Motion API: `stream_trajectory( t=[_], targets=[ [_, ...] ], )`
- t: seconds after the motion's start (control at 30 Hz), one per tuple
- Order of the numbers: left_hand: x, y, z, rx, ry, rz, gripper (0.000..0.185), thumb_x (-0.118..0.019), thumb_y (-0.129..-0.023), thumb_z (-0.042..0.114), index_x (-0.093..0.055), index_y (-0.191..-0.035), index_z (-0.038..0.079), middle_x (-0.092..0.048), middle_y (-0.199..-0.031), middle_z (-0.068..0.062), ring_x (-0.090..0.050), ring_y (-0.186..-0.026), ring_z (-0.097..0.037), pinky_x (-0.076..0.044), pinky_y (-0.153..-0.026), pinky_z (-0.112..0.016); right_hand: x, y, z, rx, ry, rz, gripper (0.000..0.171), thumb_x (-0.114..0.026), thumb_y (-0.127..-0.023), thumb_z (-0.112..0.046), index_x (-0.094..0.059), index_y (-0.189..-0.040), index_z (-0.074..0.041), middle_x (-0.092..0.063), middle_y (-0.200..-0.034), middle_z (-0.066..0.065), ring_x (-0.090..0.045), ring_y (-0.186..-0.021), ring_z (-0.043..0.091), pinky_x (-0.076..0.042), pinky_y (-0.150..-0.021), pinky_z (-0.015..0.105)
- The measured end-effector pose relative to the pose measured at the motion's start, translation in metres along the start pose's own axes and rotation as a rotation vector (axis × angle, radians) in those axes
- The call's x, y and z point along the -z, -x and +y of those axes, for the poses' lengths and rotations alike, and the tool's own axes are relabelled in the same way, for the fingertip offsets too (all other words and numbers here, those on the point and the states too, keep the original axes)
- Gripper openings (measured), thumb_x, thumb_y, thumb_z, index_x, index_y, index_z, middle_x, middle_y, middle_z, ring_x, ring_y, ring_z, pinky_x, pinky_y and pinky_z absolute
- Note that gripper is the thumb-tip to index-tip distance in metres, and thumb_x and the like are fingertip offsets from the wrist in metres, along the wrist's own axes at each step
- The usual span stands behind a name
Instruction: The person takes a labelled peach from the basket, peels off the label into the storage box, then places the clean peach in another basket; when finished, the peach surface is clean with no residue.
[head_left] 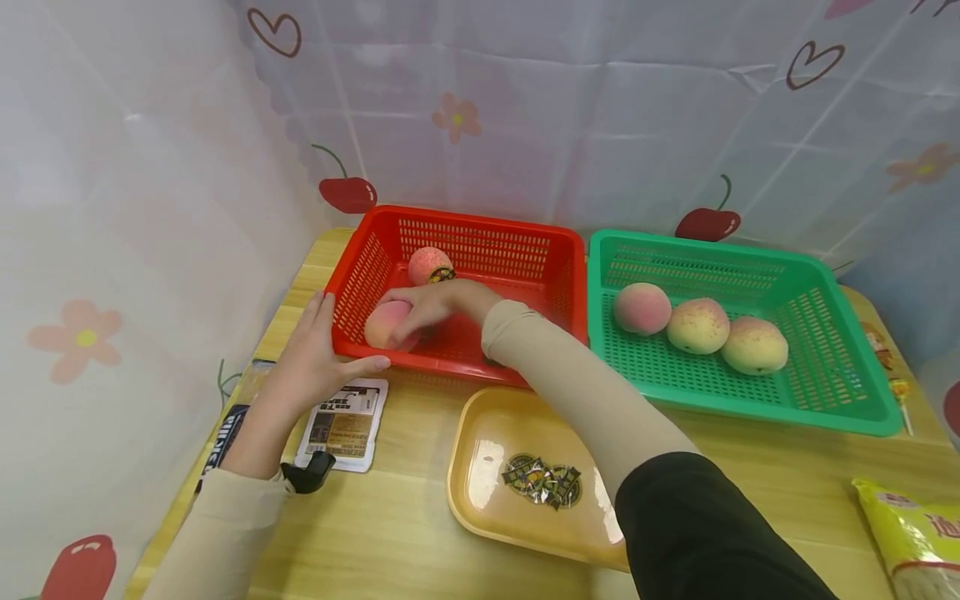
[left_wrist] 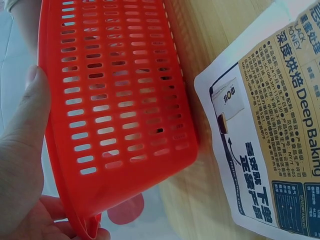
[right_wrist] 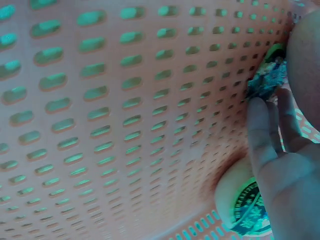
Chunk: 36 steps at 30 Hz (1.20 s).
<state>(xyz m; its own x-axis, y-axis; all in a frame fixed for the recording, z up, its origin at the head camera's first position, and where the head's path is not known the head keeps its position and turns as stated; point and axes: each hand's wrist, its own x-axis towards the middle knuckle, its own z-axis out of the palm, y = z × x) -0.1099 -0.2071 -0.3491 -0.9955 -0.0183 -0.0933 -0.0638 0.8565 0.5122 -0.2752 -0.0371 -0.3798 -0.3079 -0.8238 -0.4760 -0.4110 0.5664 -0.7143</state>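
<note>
Fingers [head_left: 408,310] of our right hand [head_left: 438,304] curled over the peach [head_left: 384,323] at the red basket's [head_left: 525,237] lower-left corner, left of centre in the frame, while our left hand [head_left: 318,354] gripped the rim.

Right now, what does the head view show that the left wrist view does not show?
Only the head view shows the right hand on a peach inside the red basket, a second peach with a sticker, the green basket with three peaches, and the yellow tray. Only the left wrist view makes the packet print readable: "Deep Baking". Both show the left hand holding the red basket's wall beside the packet.
</note>
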Motion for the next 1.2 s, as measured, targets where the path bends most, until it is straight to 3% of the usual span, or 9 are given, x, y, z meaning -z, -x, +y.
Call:
stream_trajectory(
  t=[0.13, 0.27, 0.43, 0.53, 0.8, 1.0, 1.2],
  targets=[
    [0.000, -0.001, 0.000, -0.006, 0.004, 0.001, 0.131, -0.077, -0.072, 0.066, -0.003, -0.158, 0.001, -0.006, -0.165, -0.025, -0.027, -0.142, -0.051, -0.040, -0.105, -0.067, 0.000, 0.005, -0.003, -0.019, 0.039, 0.034, 0.061, -0.068, -0.085, -0.052, -0.041, -0.134, -0.028, -0.048, -0.132, -0.002, -0.048, -0.121, 0.015, -0.044, -0.105, 0.030],
    [-0.001, -0.002, -0.001, -0.028, 0.018, 0.024, 0.128, -0.078, -0.072, 0.065, -0.008, -0.158, 0.003, -0.013, -0.163, -0.025, -0.035, -0.138, -0.048, -0.044, -0.102, -0.066, -0.001, 0.010, -0.003, -0.045, 0.065, 0.065, 0.058, -0.072, -0.079, -0.038, -0.042, -0.127, -0.025, -0.049, -0.128, 0.001, -0.051, -0.115, 0.016, -0.046, -0.100, 0.028],
    [-0.002, -0.003, -0.001, -0.028, 0.027, 0.027, 0.127, -0.079, -0.071, 0.064, -0.010, -0.158, 0.004, -0.014, -0.163, -0.025, -0.035, -0.137, -0.048, -0.045, -0.101, -0.066, -0.002, 0.014, -0.003, -0.103, 0.209, 0.035, 0.072, -0.066, -0.080, -0.043, -0.041, -0.142, -0.018, -0.049, -0.133, 0.002, -0.048, -0.119, 0.016, -0.042, -0.108, 0.030],
    [-0.001, -0.002, -0.001, -0.013, 0.025, 0.018, 0.127, -0.079, -0.071, 0.064, -0.008, -0.159, 0.004, -0.012, -0.163, -0.025, -0.032, -0.140, -0.049, -0.043, -0.103, -0.067, -0.003, 0.014, -0.004, -0.111, 0.272, 0.034, 0.073, -0.062, -0.080, -0.045, -0.042, -0.144, -0.016, -0.051, -0.131, 0.002, -0.049, -0.119, 0.016, -0.041, -0.109, 0.031],
    [0.001, 0.001, 0.000, 0.000, 0.015, -0.002, 0.131, -0.077, -0.073, 0.065, -0.002, -0.159, 0.002, -0.005, -0.165, -0.025, -0.026, -0.143, -0.051, -0.038, -0.106, -0.068, -0.004, 0.009, -0.005, -0.090, 0.193, 0.048, 0.062, -0.065, -0.078, -0.036, -0.051, -0.132, -0.010, -0.058, -0.115, 0.002, -0.054, -0.105, 0.014, -0.046, -0.098, 0.025],
    [0.002, 0.001, 0.000, 0.003, 0.009, -0.007, 0.131, -0.077, -0.073, 0.065, -0.001, -0.159, 0.001, -0.004, -0.165, -0.025, -0.026, -0.143, -0.052, -0.038, -0.106, -0.068, -0.003, 0.009, -0.010, -0.135, 0.249, 0.065, 0.055, -0.065, -0.079, -0.047, -0.056, -0.119, -0.011, -0.056, -0.109, 0.001, -0.053, -0.101, 0.014, -0.046, -0.095, 0.025],
    [0.003, 0.002, 0.002, 0.004, 0.010, -0.005, 0.130, -0.077, -0.073, 0.064, -0.002, -0.159, 0.001, -0.006, -0.165, -0.025, -0.026, -0.143, -0.051, -0.038, -0.106, -0.068, -0.001, 0.011, -0.010, -0.180, 0.322, 0.063, 0.053, -0.064, -0.079, -0.061, -0.056, -0.100, -0.014, -0.052, -0.094, -0.002, -0.050, -0.090, 0.013, -0.045, -0.081, 0.024]
  ],
)
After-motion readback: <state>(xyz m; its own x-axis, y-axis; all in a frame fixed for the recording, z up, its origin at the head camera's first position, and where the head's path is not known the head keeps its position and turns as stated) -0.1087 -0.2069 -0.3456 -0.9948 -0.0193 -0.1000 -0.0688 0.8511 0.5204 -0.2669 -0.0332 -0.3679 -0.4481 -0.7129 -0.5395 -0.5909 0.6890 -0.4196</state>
